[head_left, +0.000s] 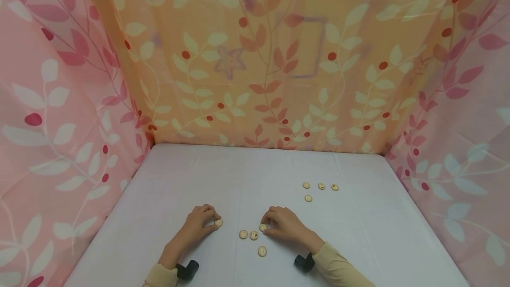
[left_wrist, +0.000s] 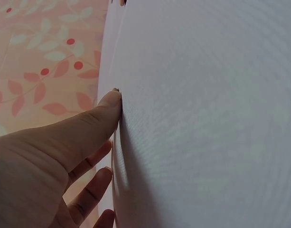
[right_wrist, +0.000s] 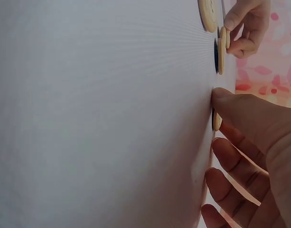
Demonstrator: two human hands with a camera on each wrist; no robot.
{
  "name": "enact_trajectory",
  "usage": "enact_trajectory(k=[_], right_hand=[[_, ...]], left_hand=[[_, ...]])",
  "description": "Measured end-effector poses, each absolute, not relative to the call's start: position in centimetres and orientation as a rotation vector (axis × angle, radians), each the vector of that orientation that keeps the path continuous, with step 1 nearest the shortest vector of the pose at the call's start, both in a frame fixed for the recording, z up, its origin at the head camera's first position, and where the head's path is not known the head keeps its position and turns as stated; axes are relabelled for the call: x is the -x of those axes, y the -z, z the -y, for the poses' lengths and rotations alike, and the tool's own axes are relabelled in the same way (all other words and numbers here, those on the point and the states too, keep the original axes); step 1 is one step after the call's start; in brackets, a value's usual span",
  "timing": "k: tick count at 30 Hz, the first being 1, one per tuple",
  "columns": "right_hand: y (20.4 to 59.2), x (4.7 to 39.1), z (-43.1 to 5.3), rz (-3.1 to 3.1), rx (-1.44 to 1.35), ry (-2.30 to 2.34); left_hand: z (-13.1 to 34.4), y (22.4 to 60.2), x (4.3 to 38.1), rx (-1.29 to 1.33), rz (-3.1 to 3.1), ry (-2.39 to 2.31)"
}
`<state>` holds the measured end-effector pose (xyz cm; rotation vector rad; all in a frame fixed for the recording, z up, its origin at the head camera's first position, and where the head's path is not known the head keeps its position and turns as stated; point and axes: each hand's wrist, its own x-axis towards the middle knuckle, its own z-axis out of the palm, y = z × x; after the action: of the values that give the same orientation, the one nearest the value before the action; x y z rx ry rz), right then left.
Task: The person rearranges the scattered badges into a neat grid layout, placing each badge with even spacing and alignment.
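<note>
My left hand (head_left: 200, 221) pinches a small round wooden disc (head_left: 218, 222) at its edge, between thumb and fingertips, at the tabletop. To its right, my right hand (head_left: 286, 225) has thumb and forefinger on opposite sides of another pale wooden disc (head_left: 263, 227), which lies at the table surface. Between the hands sit two similar discs side by side, a left one (head_left: 243, 234) and one with a dark mark (head_left: 253, 235). Nearer the front lies a single disc (head_left: 262, 251). In the left wrist view the thumb (left_wrist: 109, 102) hides the held disc.
Farther back on the right of the white table (head_left: 191, 172) lie several more wooden discs, three in a row with a middle one (head_left: 321, 186), and one disc (head_left: 308, 198) in front. Leaf-patterned cloth (head_left: 271, 56) walls the table's back and both sides. Black wrist devices (head_left: 304, 262) hang beneath the sleeves.
</note>
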<state>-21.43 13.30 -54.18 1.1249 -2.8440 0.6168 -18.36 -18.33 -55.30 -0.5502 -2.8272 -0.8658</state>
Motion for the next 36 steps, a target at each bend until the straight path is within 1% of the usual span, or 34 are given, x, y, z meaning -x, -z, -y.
enact_trajectory(k=[19,36], right_hand=[[54.4,21.5,-14.1,2.863,-1.070,-0.671],[54.6,21.6,-16.8,2.869,-0.979,-0.698]], left_hand=[[18.3,55.3,18.4,0.544,2.852,0.873],[18.2,55.2,18.4,0.522,2.862,0.877]])
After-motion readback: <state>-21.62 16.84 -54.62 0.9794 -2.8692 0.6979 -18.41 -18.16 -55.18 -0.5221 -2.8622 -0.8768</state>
